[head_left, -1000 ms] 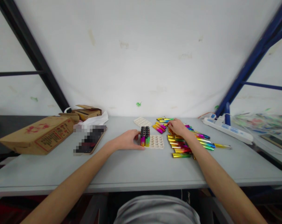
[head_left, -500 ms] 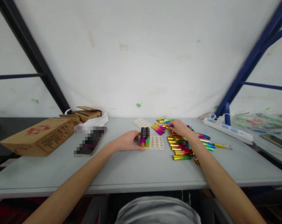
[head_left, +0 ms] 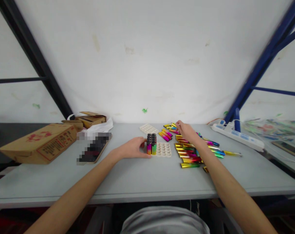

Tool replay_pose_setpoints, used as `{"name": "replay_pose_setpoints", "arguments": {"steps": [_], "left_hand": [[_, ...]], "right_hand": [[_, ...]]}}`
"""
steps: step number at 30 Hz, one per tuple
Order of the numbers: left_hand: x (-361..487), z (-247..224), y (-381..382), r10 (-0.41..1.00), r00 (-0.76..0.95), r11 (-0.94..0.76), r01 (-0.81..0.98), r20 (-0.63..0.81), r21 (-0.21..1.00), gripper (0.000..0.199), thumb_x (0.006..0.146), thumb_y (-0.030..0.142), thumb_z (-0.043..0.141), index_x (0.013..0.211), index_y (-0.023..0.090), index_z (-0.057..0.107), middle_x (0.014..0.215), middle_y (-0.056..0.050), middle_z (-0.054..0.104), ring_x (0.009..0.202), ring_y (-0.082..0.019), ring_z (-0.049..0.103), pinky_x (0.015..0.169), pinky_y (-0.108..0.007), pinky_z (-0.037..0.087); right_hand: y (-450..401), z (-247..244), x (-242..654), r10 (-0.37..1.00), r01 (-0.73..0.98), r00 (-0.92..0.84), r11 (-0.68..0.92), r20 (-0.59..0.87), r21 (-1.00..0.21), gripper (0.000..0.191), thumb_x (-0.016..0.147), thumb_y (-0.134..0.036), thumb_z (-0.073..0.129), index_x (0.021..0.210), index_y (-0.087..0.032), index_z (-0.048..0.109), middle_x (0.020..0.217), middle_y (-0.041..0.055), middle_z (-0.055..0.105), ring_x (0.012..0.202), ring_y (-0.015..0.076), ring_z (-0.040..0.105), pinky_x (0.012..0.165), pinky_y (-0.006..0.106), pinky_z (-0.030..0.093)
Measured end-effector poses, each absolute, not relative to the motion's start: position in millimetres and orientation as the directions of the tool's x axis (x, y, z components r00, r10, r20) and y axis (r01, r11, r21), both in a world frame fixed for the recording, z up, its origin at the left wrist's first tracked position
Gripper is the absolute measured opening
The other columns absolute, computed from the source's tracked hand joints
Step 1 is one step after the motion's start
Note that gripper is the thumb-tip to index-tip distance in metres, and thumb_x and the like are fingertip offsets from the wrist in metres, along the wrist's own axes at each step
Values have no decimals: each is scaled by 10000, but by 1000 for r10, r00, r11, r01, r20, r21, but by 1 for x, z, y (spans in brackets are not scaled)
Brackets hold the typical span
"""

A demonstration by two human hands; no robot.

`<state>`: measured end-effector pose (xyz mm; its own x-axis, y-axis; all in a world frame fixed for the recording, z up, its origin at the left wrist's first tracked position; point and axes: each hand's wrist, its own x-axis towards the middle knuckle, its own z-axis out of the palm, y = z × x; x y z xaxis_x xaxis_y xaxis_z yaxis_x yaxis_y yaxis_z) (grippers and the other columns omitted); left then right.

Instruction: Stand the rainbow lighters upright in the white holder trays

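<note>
Several lighters [head_left: 151,146] with black tops and shiny coloured bodies stand upright at the left end of a white tray [head_left: 164,150] with round pockets. My left hand [head_left: 134,148] closes round that end, its thumb at the front edge and its fingers curled behind. To the right lies a spread of shiny lighters [head_left: 188,152] in gold, red, green and purple. My right hand [head_left: 185,130] is over the back of this spread, fingers pinched at a gold lighter [head_left: 173,124]; its fingertips are partly hidden.
A second white tray [head_left: 149,128] lies behind, beside a small group of yellow-pink lighters [head_left: 165,135]. At left are a phone [head_left: 95,149], a cardboard box [head_left: 40,143] and an opened carton [head_left: 92,120] in a white bag. A power strip [head_left: 237,136] lies at right.
My right hand has moved slightly back and up over the rear of the lighter spread. My left hand has stayed at the tray.
</note>
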<state>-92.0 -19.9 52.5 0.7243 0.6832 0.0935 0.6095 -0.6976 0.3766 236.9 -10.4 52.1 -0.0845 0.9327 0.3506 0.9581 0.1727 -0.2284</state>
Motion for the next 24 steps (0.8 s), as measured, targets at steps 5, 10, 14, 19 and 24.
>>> {"name": "replay_pose_setpoints", "arguments": {"steps": [5,10,14,19,24], "left_hand": [[-92,53,-20,689,719,-694,619,90,367,671,687,756,715,1002,169,638,914,-66,659,788,-247,598,683,-321,426],[-94,50,-20,688,720,-698,625,88,350,640,701,747,719,986,180,639,940,-78,670,801,-247,605,697,-324,441],[-93,46,-15,699,711,-683,631,78,367,678,673,754,738,1022,177,659,973,-83,676,838,-257,612,734,-332,464],[-103,65,-30,741,670,-628,669,42,398,875,601,749,789,1240,173,630,1042,-91,676,940,-291,627,860,-373,488],[-161,48,-125,890,399,-455,770,220,448,381,944,584,520,1131,276,647,1029,-55,697,929,-262,633,866,-382,506]], "right_hand": [[-23,64,222,867,797,-39,327,497,-509,378,976,-518,539,1038,-197,729,865,61,754,762,205,655,711,285,449],[-26,63,212,906,622,52,300,421,-723,559,831,-729,613,739,-179,632,575,-20,542,551,139,453,538,271,332],[-33,68,201,909,525,-56,378,413,-762,593,924,-745,435,707,-200,522,610,-18,517,607,145,478,584,276,380],[-40,69,187,939,347,-176,339,295,-874,519,931,-729,438,878,-219,521,588,-67,433,506,127,438,510,262,390],[-37,64,187,940,436,-115,339,322,-834,535,942,-723,424,826,-213,540,558,-69,397,485,118,381,479,252,326]]}}
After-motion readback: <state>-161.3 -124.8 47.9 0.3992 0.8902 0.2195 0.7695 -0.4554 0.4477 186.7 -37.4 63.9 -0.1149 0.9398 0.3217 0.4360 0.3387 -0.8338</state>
